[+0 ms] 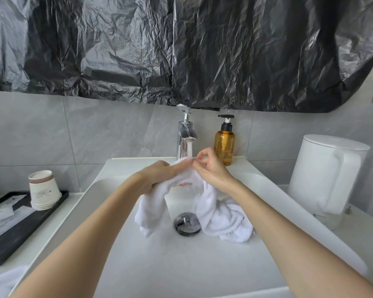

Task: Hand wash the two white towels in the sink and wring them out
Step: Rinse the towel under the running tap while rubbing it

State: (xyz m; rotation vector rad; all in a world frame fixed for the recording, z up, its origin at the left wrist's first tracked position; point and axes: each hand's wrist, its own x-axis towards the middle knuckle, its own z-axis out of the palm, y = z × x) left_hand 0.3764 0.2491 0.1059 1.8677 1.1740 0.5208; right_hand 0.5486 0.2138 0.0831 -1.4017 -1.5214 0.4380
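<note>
Towel (202,203), white, bunched and lifted over the middle of the sink (138,265), top fold right under the water stream (189,149) from the faucet (184,134). Gripped on its left side by the left hand (159,175), fingers wrapped round the fold; pinched at the top edge by the right hand (211,169), thumb and fingertips closed on the cloth. Two ends hanging down: one reaching the basin floor left of the drain (187,223), the other heaped on the floor just right of it. On the sink's back rim, amber pump bottle (224,145) just right of the faucet. White kettle (325,177) on the counter by the sink's right edge. Stacked paper cups (44,190) on a black tray (19,231) by the left edge; white cloth (4,280) at the counter's near left corner. Black plastic sheet (181,50) across the wall above.
</note>
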